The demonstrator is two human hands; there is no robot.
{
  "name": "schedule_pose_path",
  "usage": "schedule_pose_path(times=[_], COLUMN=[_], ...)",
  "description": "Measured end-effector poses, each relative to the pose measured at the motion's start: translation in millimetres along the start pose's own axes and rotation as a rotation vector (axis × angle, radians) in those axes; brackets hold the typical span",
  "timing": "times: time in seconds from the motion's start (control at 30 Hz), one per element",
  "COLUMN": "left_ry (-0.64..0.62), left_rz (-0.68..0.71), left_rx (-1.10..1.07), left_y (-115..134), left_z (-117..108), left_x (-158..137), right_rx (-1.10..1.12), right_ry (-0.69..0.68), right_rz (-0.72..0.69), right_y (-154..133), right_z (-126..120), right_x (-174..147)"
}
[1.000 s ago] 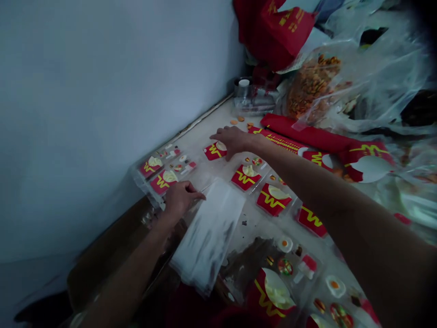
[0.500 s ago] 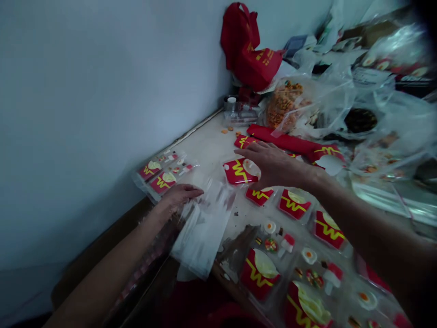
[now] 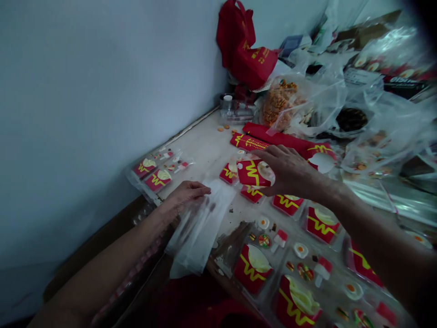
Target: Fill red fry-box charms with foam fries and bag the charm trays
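Note:
My left hand (image 3: pixel 186 196), thumb and fingers pinched together, grips the upper end of a clear plastic bag (image 3: pixel 200 232) that hangs over the table's near edge. Between the thumb and fingers of my right hand (image 3: pixel 290 171) is a red fries-box-shaped piece (image 3: pixel 249 173) with a yellow zigzag mark and a pale oval at one end. It is held above similar packs on the table. One small red pack (image 3: pixel 228 173) lies just left of it. Rows of clear packs (image 3: pixel 254 269) with red fries boxes and miniature eggs, burgers and pizzas lie below my right arm.
More clear packs (image 3: pixel 159 180) lie at the table's left corner by the wall. Behind my right hand are a red roll (image 3: pixel 283 139), a bag of orange bits (image 3: pixel 282 102) and crumpled plastic bags (image 3: pixel 392 123). A red cloth bag (image 3: pixel 252 61) leans on the wall.
My right hand has moved right with the red piece, uncovering a small pack to its left. My left hand has shifted slightly, still on the plastic bag. The view has also shifted a little.

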State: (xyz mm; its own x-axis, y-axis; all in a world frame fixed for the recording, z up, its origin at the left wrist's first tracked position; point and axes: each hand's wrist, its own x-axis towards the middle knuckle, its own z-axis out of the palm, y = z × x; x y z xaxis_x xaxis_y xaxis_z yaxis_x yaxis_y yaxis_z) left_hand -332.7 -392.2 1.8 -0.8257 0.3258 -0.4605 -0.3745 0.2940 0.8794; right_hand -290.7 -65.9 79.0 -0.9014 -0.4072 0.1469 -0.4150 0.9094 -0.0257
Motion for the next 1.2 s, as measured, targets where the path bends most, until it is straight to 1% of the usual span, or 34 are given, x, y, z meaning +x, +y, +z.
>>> schedule_pose_path(times=[0.13, 0.2, 0.27, 0.33, 0.4, 0.43, 0.53, 0.6, 0.67, 0.83, 0.9, 1.03, 1.13, 1.2], left_ry=[0.066, 0.083, 0.043, -0.045, -0.092, -0.082, 0.023, 0.08, 0.107, 0.146, 0.128, 0.022, -0.054, -0.092], left_rz=[-0.069, -0.073, -0.057, -0.07, -0.091, -0.087, -0.037, -0.037, -0.029, 0.104, 0.121, 0.116, 0.1, 0.07], left_rx=[-0.073, -0.08, -0.084, -0.113, -0.135, -0.133, -0.096, -0.083, -0.063, 0.074, 0.095, 0.142, 0.153, 0.069], left_y=[6.1, 9.2, 10.9, 10.9, 9.4, 8.4, 4.8, 1.8, -1.4, -5.5, -4.3, 0.0, 2.2, 3.0], left_z=[12.4, 17.1, 20.7, 23.8, 26.9, 28.4, 33.0, 36.4, 40.2, 48.4, 50.1, 51.9, 53.8, 54.3], left_x=[-1.6, -2.3, -3.0, -3.9, -5.1, -5.8, -6.5, -5.1, -2.5, 0.1, -2.9, -10.1, -6.6, 1.1], right_rx=[-0.041, -0.042, -0.034, -0.029, -0.039, -0.048, -0.072, -0.079, -0.087, -0.152, -0.209, -0.279, -0.244, -0.197], right_ry=[-0.01, -0.021, -0.028, -0.023, -0.013, -0.016, -0.05, -0.063, -0.043, 0.045, 0.05, 0.062, 0.073, 0.089], right_rz=[0.05, 0.065, 0.068, 0.056, 0.054, 0.058, 0.067, 0.064, 0.073, 0.1, 0.097, 0.099, 0.087, 0.092], right_y=[7.3, 9.0, 9.5, 8.6, 6.7, 5.6, 2.6, 1.8, 1.6, -3.6, -8.1, -17.9, -27.0, -33.4], right_z=[2.9, 3.6, 4.0, 3.9, 2.6, 1.3, -4.1, -7.9, -10.8, -14.0, -13.1, -2.7, 12.5, 22.7], right_x=[-2.9, -4.7, -6.3, -7.7, -8.8, -9.2, -9.6, -9.1, -8.4, -9.7, -12.6, -20.1, -22.6, -22.0])
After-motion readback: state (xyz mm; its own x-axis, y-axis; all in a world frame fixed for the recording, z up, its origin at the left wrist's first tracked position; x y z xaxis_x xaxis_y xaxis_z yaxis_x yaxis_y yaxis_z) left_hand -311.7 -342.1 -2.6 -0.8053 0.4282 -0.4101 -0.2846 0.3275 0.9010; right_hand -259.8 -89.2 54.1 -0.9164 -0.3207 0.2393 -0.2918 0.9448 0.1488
